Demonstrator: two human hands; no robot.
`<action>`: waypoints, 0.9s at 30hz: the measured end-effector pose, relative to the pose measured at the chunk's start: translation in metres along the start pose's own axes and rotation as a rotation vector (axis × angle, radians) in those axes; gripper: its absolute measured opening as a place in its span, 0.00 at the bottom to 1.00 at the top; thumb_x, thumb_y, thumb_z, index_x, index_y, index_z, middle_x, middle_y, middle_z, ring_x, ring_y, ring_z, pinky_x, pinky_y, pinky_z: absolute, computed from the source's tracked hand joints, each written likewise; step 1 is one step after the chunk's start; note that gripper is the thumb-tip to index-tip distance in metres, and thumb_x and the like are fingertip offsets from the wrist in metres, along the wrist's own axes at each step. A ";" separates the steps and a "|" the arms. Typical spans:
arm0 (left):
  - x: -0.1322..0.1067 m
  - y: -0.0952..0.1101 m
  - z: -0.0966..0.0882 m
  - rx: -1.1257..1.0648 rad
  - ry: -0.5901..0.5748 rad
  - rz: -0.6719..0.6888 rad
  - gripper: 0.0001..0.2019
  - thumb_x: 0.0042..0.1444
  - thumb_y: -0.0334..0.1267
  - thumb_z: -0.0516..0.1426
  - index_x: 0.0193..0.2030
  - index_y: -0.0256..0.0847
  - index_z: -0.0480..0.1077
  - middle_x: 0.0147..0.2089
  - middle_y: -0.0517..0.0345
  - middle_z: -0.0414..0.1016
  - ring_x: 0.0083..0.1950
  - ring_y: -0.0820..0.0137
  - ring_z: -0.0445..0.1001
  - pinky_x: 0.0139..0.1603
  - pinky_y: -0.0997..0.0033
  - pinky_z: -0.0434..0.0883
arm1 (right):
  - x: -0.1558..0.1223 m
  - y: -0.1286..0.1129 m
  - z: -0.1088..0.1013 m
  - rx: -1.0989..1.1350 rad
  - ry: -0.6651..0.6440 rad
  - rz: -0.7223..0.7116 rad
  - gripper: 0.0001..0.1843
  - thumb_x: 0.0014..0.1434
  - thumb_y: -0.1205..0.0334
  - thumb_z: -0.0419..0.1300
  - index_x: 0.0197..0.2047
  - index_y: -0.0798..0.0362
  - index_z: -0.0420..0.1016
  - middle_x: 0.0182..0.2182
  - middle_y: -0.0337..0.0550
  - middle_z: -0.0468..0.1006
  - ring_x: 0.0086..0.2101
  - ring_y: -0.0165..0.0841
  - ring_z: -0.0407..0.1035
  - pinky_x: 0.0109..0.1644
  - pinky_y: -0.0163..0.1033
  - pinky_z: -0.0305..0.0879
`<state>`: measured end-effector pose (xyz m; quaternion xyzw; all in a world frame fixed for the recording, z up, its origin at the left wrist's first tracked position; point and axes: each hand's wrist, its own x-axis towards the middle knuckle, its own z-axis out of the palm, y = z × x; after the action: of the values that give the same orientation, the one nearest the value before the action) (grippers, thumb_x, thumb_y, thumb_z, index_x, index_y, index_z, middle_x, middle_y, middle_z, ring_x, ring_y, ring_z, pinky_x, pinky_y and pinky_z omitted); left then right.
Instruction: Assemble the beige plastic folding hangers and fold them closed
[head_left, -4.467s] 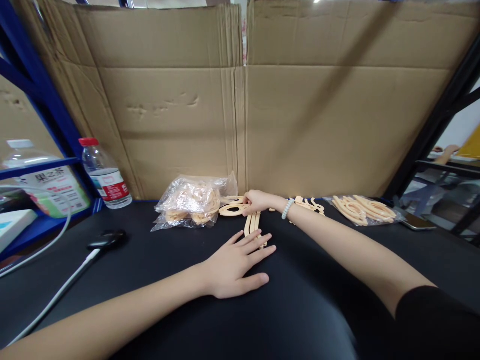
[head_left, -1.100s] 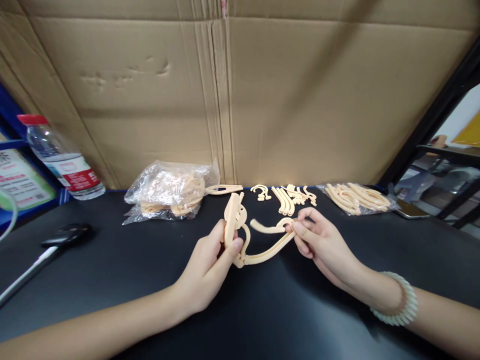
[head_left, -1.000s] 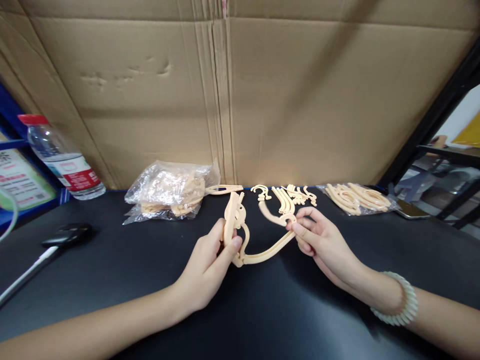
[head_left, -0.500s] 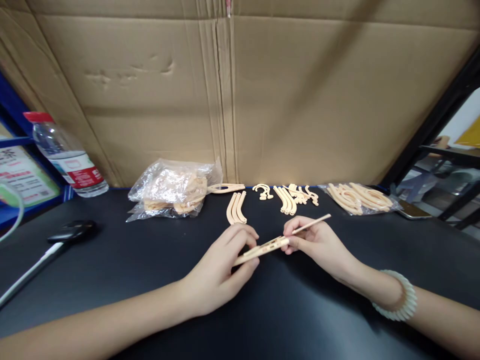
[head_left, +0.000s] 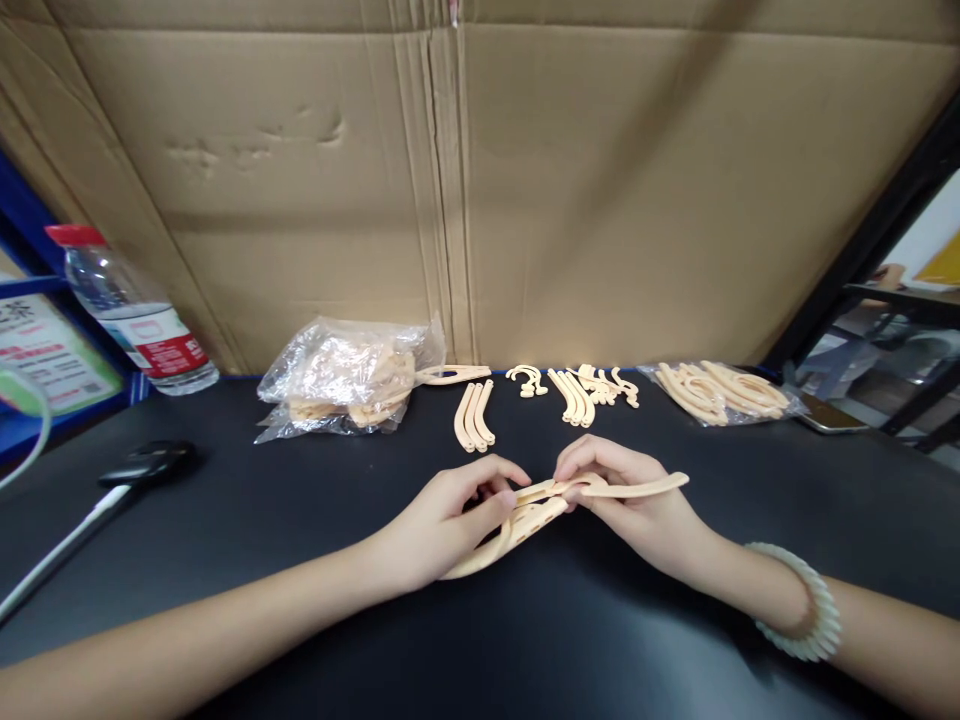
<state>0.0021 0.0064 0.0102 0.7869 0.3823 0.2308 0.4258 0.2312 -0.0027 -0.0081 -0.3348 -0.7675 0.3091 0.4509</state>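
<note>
Between my hands, above the black table, are beige curved plastic pieces that look like parts of a folding hanger. My left hand (head_left: 450, 515) pinches the slotted beige piece (head_left: 536, 520), whose curved end reaches out below the palm. My right hand (head_left: 626, 495) grips a curved beige arm (head_left: 645, 489) that points out to the right. The two pieces meet or overlap between the fingertips; whether they are joined cannot be seen. A pale beaded bracelet (head_left: 802, 605) circles my right wrist.
Behind the hands lie curved arms (head_left: 475, 415), more arms (head_left: 571, 398) and small hooks (head_left: 527, 380). Plastic bags of parts sit left (head_left: 345, 375) and right (head_left: 720, 392), a phone (head_left: 832, 415) beside the latter. At left are a bottle (head_left: 150, 320) and a black corded device (head_left: 150, 462). Cardboard (head_left: 637, 180) stands behind.
The held pieces have turned so their broader faces show, and the arm in my right hand has swung lower. My left hand has shifted slightly left and down.
</note>
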 end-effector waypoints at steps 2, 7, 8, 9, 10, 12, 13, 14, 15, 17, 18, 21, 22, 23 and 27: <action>0.000 0.000 0.001 0.005 -0.023 -0.007 0.14 0.65 0.44 0.49 0.45 0.39 0.71 0.35 0.59 0.72 0.33 0.71 0.65 0.34 0.72 0.63 | 0.000 0.000 0.000 -0.062 -0.029 -0.060 0.04 0.62 0.65 0.60 0.38 0.52 0.76 0.33 0.42 0.75 0.33 0.31 0.71 0.36 0.37 0.66; -0.003 0.005 0.004 0.057 -0.020 0.009 0.14 0.65 0.46 0.50 0.42 0.39 0.71 0.27 0.64 0.67 0.26 0.75 0.61 0.26 0.76 0.58 | 0.000 -0.002 0.002 -0.123 -0.063 -0.165 0.07 0.62 0.67 0.59 0.41 0.51 0.78 0.34 0.42 0.78 0.33 0.30 0.72 0.35 0.35 0.66; -0.003 0.005 0.005 0.079 -0.013 0.018 0.15 0.65 0.46 0.50 0.42 0.38 0.71 0.25 0.65 0.65 0.24 0.75 0.59 0.25 0.77 0.57 | 0.000 -0.003 0.003 -0.143 -0.068 -0.180 0.07 0.63 0.68 0.59 0.42 0.52 0.78 0.34 0.42 0.78 0.33 0.30 0.72 0.35 0.34 0.67; -0.003 0.005 0.005 0.107 -0.010 0.035 0.15 0.66 0.46 0.49 0.42 0.39 0.71 0.24 0.66 0.63 0.24 0.76 0.58 0.24 0.77 0.56 | 0.000 -0.003 0.004 -0.163 -0.073 -0.199 0.07 0.63 0.68 0.59 0.42 0.52 0.78 0.34 0.43 0.78 0.33 0.30 0.72 0.35 0.34 0.67; -0.003 0.005 0.006 0.143 -0.007 0.063 0.15 0.66 0.46 0.49 0.41 0.39 0.71 0.23 0.66 0.62 0.23 0.76 0.58 0.25 0.77 0.57 | -0.001 -0.003 0.004 -0.186 -0.081 -0.220 0.08 0.63 0.69 0.58 0.43 0.52 0.78 0.34 0.43 0.78 0.32 0.29 0.73 0.35 0.34 0.68; -0.003 0.003 0.006 0.244 -0.004 0.143 0.15 0.67 0.44 0.47 0.40 0.39 0.71 0.24 0.65 0.64 0.26 0.74 0.62 0.30 0.75 0.60 | -0.002 -0.003 0.004 -0.236 -0.096 -0.296 0.09 0.63 0.71 0.57 0.44 0.54 0.77 0.34 0.44 0.79 0.33 0.29 0.72 0.35 0.34 0.68; -0.003 0.002 0.006 0.304 -0.002 0.186 0.15 0.68 0.42 0.47 0.40 0.39 0.71 0.26 0.64 0.66 0.28 0.73 0.65 0.34 0.74 0.62 | -0.003 -0.003 0.004 -0.269 -0.100 -0.347 0.09 0.64 0.72 0.56 0.45 0.54 0.76 0.34 0.45 0.79 0.33 0.29 0.72 0.35 0.34 0.68; -0.003 0.001 0.006 0.364 -0.005 0.224 0.14 0.68 0.41 0.46 0.39 0.40 0.71 0.27 0.63 0.68 0.30 0.72 0.67 0.38 0.73 0.62 | -0.003 -0.004 0.003 -0.312 -0.109 -0.399 0.10 0.64 0.72 0.56 0.45 0.55 0.75 0.34 0.45 0.78 0.33 0.30 0.72 0.35 0.34 0.68; -0.003 0.000 0.006 0.421 -0.014 0.255 0.15 0.69 0.40 0.46 0.38 0.40 0.70 0.28 0.62 0.68 0.31 0.72 0.67 0.39 0.72 0.62 | -0.004 -0.004 0.003 -0.366 -0.123 -0.449 0.10 0.65 0.72 0.54 0.46 0.56 0.75 0.34 0.46 0.78 0.33 0.30 0.71 0.35 0.35 0.68; -0.003 0.000 0.005 0.524 -0.043 0.302 0.15 0.69 0.38 0.44 0.35 0.40 0.68 0.26 0.62 0.67 0.30 0.71 0.67 0.39 0.71 0.62 | -0.005 -0.008 0.002 -0.504 -0.148 -0.539 0.10 0.66 0.71 0.52 0.45 0.57 0.74 0.32 0.46 0.78 0.32 0.31 0.70 0.33 0.36 0.67; -0.003 0.000 0.005 0.572 -0.054 0.321 0.16 0.69 0.38 0.44 0.33 0.40 0.67 0.25 0.63 0.66 0.29 0.72 0.66 0.37 0.71 0.62 | -0.005 -0.010 0.001 -0.584 -0.153 -0.583 0.10 0.66 0.71 0.52 0.44 0.58 0.74 0.31 0.46 0.77 0.31 0.32 0.69 0.32 0.37 0.66; -0.002 0.001 0.004 0.707 -0.063 0.358 0.18 0.69 0.39 0.42 0.30 0.41 0.63 0.23 0.63 0.62 0.25 0.71 0.62 0.35 0.71 0.62 | -0.005 -0.018 0.001 -0.809 -0.162 -0.724 0.10 0.66 0.72 0.52 0.40 0.59 0.75 0.28 0.46 0.77 0.29 0.32 0.69 0.30 0.38 0.65; -0.002 0.002 0.003 0.741 -0.065 0.366 0.18 0.69 0.39 0.41 0.29 0.41 0.62 0.23 0.63 0.61 0.25 0.71 0.62 0.34 0.71 0.62 | -0.005 -0.020 0.001 -0.865 -0.170 -0.764 0.11 0.65 0.72 0.52 0.40 0.59 0.75 0.29 0.46 0.77 0.29 0.33 0.70 0.31 0.38 0.66; -0.002 0.003 0.003 0.763 -0.067 0.375 0.18 0.69 0.39 0.41 0.29 0.41 0.62 0.23 0.63 0.61 0.25 0.71 0.61 0.34 0.71 0.62 | -0.004 -0.021 0.000 -0.907 -0.184 -0.797 0.11 0.65 0.72 0.51 0.39 0.59 0.75 0.29 0.46 0.78 0.30 0.33 0.70 0.32 0.38 0.67; -0.001 0.004 0.001 0.711 -0.093 0.387 0.18 0.70 0.39 0.40 0.28 0.41 0.59 0.24 0.64 0.60 0.25 0.72 0.60 0.33 0.71 0.60 | -0.003 -0.028 -0.001 -0.961 -0.213 -0.901 0.16 0.64 0.72 0.48 0.36 0.59 0.77 0.31 0.48 0.80 0.31 0.34 0.71 0.34 0.40 0.71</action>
<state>0.0041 0.0039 0.0125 0.9521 0.2635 0.1242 0.0925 0.2262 -0.0208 0.0123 -0.1129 -0.9250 -0.2544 0.2586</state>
